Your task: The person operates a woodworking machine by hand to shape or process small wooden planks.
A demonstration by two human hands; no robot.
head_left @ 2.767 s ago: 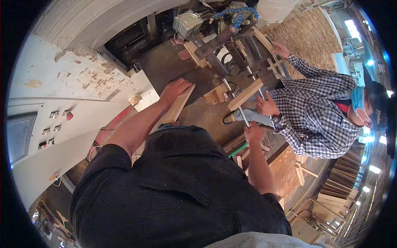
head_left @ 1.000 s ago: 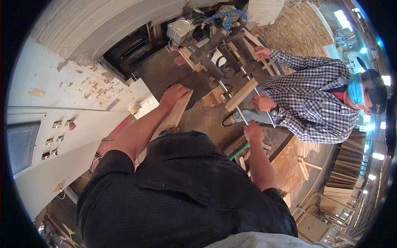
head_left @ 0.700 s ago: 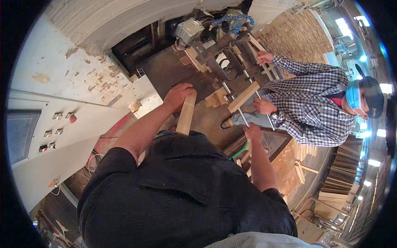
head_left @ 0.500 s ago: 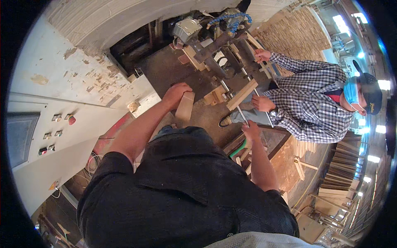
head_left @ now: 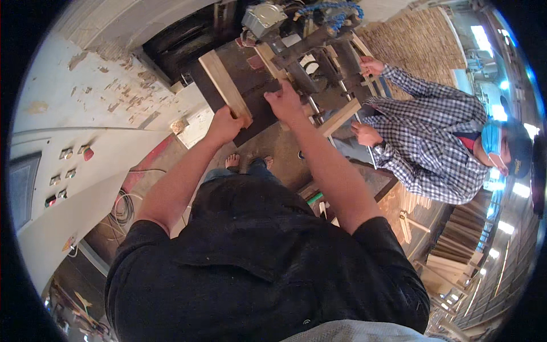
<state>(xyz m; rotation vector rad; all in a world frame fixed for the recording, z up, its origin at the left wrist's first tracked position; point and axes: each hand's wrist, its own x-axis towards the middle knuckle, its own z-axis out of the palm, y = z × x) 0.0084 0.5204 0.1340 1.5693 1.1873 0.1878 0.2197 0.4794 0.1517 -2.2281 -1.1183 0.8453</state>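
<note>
My left hand [head_left: 225,125] grips the near end of a pale wooden board [head_left: 221,80]. The board stretches away from me and slightly left, over a dark flat surface [head_left: 250,108]. Its fingers are closed around that end. To the right, my right hand [head_left: 285,102] is above the same surface's right edge, thumb apart from partly curled fingers, with nothing visible in it. Just beyond that hand lies a wooden strip [head_left: 269,60] beside the machine. Behind my right forearm, a wooden piece [head_left: 342,117] lies across metal rods [head_left: 314,105].
A co-worker in a checked shirt [head_left: 427,114] stands at the right, one hand [head_left: 367,134] near the rods, the other [head_left: 373,65] beside the machine. A grey motor [head_left: 265,18] and blue coiled hose [head_left: 342,11] sit at the back. A control cabinet [head_left: 85,188] stands left.
My right hand has left the rods and moved left and away, toward my left hand. The board, earlier pointing toward me, now reaches away, and my left hand holds its near end.
</note>
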